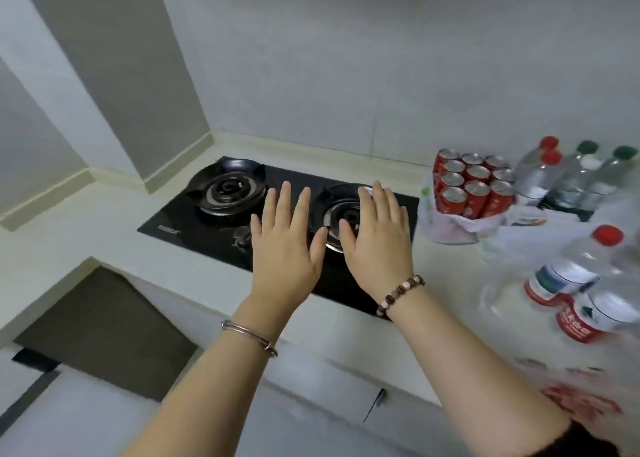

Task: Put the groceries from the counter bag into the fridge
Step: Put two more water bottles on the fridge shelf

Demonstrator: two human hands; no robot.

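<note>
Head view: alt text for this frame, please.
Two empty hands, left and right, held flat and open above a black gas hob. On the counter to the right: red cans in a bag and water bottles.

- This is a kitchen in a home.
- A black gas stove [277, 221] with two round burners is set into a pale counter [86, 221], close to the counter's back edge.
- Plain pale tiles cover the wall [346, 58] behind the counter.
- Red drink cans [472, 186] stand packed together in a thin plastic bag [446, 226] on the counter, just right of the stove.
- Clear water bottles [568, 179] with red and green caps stand and lie at the counter's right end.
</note>
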